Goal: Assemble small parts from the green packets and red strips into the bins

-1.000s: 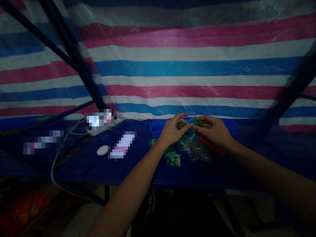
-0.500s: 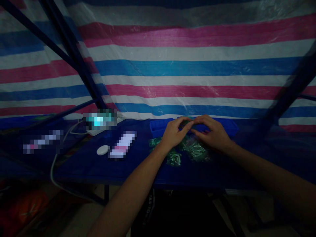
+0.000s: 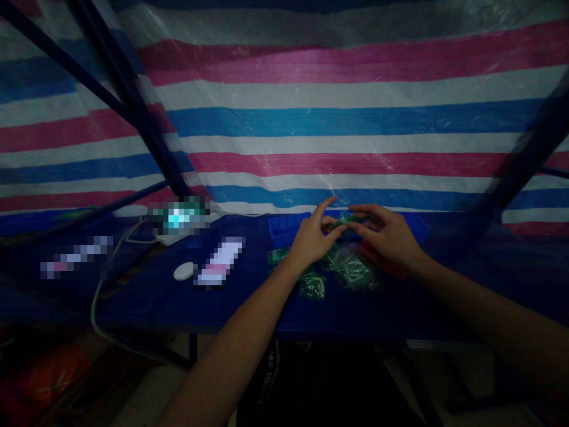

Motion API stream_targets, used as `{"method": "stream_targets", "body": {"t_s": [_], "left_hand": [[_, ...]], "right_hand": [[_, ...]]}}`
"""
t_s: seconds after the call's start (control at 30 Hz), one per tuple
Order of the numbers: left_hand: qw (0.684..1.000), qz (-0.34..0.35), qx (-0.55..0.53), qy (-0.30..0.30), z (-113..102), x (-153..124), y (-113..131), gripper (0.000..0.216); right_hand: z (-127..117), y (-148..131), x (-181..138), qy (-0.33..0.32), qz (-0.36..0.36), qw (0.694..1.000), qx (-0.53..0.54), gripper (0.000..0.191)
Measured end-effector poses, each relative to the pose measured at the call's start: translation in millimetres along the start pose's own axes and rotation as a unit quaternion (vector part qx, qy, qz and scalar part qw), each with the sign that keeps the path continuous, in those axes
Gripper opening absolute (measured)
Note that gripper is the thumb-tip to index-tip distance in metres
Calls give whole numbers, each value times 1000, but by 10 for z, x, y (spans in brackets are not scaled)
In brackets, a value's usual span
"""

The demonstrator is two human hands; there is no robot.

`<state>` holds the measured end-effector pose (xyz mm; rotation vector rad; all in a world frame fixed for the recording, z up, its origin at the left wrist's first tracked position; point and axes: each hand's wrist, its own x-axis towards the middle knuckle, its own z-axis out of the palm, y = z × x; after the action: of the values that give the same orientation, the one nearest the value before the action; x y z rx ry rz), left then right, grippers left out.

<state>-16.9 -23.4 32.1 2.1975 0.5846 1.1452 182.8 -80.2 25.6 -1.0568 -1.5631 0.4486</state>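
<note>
over table (image 3: 155, 302), pinching green bag (image 3: 345, 219) between left hand (image 3: 313, 237) and right hand (image 3: 386, 234), gripped by thumb and fingertips of each, with left forefinger lifted; above bag pile (image 3: 351, 270), near tray (image 3: 284, 228).

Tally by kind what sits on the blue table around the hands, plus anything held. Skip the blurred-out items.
Held green packet, pinched between left hand and right hand: 1
Loose green packets: 2
Heap of green packets, too dim to count inside: 1
Blue tray: 1
Red item: 1
White disc: 1
Total: 7
</note>
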Motion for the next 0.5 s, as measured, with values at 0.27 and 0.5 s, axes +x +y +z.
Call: {"method": "stream_targets", "body": {"t_s": [0.27, 0.5], "left_hand": [[1000, 4, 2, 6, -8, 28, -21, 40], [999, 16, 48, 18, -27, -6, 28, 38]], "right_hand": [[7, 59, 23, 9, 19, 998, 58, 37], [8, -34, -28, 45, -53, 993, -91, 25]]}}
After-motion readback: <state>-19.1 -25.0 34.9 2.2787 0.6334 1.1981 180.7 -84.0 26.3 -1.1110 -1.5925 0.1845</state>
